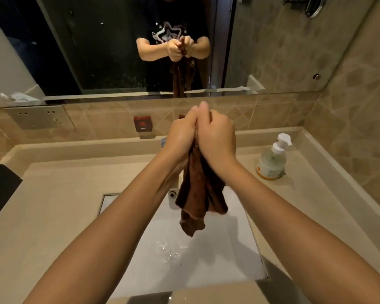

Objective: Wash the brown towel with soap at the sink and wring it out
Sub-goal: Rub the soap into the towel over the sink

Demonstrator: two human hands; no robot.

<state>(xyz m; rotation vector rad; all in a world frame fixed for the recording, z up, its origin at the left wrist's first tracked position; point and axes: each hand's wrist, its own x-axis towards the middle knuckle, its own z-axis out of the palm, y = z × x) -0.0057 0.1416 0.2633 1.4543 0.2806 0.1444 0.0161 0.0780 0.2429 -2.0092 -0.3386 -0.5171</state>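
Your left hand [181,134] and your right hand [216,137] are pressed close together, side by side. Both are curled tight around the top of the soft brown towel [195,194]. The rest of the towel hangs down from your fists, up in the air over the white square sink [235,244]. A clear soap bottle with a white pump [272,160] stands on the tan counter [64,194] to your right.

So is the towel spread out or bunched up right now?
Bunched up. The towel hangs in narrow folds over the sink, its top gripped between the left hand and right hand.
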